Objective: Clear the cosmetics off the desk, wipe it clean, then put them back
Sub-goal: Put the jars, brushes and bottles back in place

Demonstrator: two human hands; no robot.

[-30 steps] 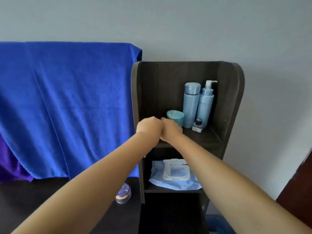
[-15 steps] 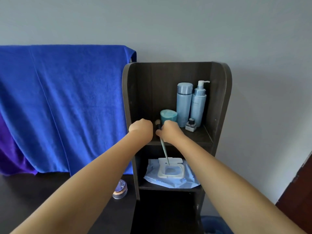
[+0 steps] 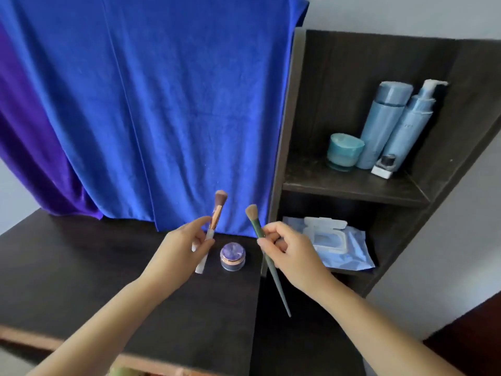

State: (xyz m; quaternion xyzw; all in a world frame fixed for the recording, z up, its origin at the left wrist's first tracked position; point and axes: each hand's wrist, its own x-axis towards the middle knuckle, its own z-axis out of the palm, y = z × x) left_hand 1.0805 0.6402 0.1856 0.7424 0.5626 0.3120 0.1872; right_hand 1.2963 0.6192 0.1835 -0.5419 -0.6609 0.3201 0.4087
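My left hand (image 3: 180,249) holds a white-handled makeup brush (image 3: 214,223) with a rose-gold ferrule, bristles up. A long green-handled brush (image 3: 273,275) is gripped in my right hand (image 3: 287,252), also bristles up. Both hover above the dark desk (image 3: 81,267). A small purple-lidded jar (image 3: 233,256) stands on the desk between my hands. On the upper shelf of the dark unit (image 3: 352,185) stand a teal jar (image 3: 344,151), two light-blue bottles (image 3: 382,126) and a small black-capped bottle (image 3: 385,165).
A pack of wet wipes (image 3: 339,246) with its lid flipped open lies on the lower shelf. A blue towel (image 3: 162,104) hangs behind the desk, with purple cloth (image 3: 27,145) at its left. The desk's front edge runs along the bottom left.
My hands have drawn back from the upper shelf, down and left over the desk, each now holding a brush. The view has tilted down toward the desk.
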